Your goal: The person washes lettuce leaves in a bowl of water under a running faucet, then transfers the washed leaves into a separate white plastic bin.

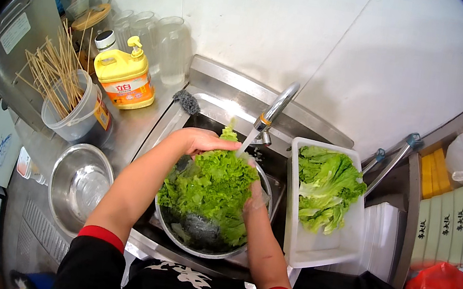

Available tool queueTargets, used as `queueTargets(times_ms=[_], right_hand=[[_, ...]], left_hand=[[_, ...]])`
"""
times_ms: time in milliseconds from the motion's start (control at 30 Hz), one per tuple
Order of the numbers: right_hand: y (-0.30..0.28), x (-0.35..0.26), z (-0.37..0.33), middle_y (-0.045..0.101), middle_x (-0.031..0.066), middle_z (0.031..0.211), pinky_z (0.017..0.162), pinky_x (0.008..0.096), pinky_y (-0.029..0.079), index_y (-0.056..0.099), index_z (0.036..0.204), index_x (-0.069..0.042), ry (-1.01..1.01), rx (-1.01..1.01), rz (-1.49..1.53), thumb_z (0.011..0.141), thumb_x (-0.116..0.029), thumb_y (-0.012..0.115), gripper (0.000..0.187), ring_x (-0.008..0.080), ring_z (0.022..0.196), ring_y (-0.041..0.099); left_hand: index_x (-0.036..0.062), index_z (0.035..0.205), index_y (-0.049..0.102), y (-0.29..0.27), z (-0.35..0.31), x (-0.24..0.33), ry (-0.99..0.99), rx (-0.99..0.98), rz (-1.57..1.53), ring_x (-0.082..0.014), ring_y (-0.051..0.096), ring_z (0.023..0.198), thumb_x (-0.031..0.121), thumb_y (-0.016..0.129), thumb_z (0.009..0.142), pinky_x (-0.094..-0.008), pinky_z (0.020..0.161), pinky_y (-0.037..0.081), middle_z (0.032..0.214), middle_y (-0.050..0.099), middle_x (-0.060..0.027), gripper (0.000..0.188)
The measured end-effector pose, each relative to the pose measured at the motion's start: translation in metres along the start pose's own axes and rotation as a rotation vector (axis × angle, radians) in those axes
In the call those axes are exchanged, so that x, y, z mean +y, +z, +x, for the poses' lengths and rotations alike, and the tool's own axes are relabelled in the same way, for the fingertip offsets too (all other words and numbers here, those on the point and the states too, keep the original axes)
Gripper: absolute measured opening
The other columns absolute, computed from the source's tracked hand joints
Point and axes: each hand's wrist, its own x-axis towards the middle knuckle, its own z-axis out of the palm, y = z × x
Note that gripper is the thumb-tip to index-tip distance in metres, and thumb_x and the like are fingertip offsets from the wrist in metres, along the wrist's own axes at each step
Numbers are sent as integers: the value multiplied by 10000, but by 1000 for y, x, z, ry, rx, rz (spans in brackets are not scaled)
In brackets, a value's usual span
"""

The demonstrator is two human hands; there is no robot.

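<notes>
Lettuce (211, 180), heaped over the steel bowl (205, 255) in the sink (213, 105), spreads from far rim toward near; left hand (203, 142) touches its far leaves, right hand (256, 194) its right side; whether either is clamped cannot be told.
</notes>
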Motion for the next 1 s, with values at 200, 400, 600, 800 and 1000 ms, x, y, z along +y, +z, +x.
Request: queueTargets(times_ms=[200,400,600,800,1000], right_hand=[[12,-18,-8,596,46,1031,777,381,480,571,1068,-109,-56,19,96,843,-430,492,400,216,891,581],[16,-24,-7,576,74,1043,802,401,460,537,1105,-88,-96,-45,215,835,-383,543,401,244,898,555],[37,-29,-20,576,70,1062,809,398,459,537,1115,-92,-58,-74,219,862,-413,481,413,233,922,557],[46,-24,-31,571,62,1101,853,398,443,523,1159,-109,-20,-92,173,861,-472,437,478,223,977,550],[53,-6,-35,572,58,1092,839,383,452,522,1152,-105,-119,-61,119,855,-407,476,426,225,968,555]], left_hand=[[-12,1252,420,4,2,27,25,13,67,-210,444,1126,634,563,707,-351,901,377,1286,417,-138,857],[-19,1156,512,0,9,28,28,-67,-113,-159,571,939,556,599,730,-292,786,471,1113,565,-106,722],[18,1143,519,-13,4,27,47,-194,-236,-146,576,929,474,596,773,-313,775,486,1097,576,-83,593],[42,1175,498,-25,-32,25,62,-153,-233,-152,577,956,476,615,755,-305,800,480,1125,568,-76,615],[23,1244,423,-13,-48,20,154,-100,-165,-168,491,1083,425,680,718,-314,911,397,1216,497,-93,709]])
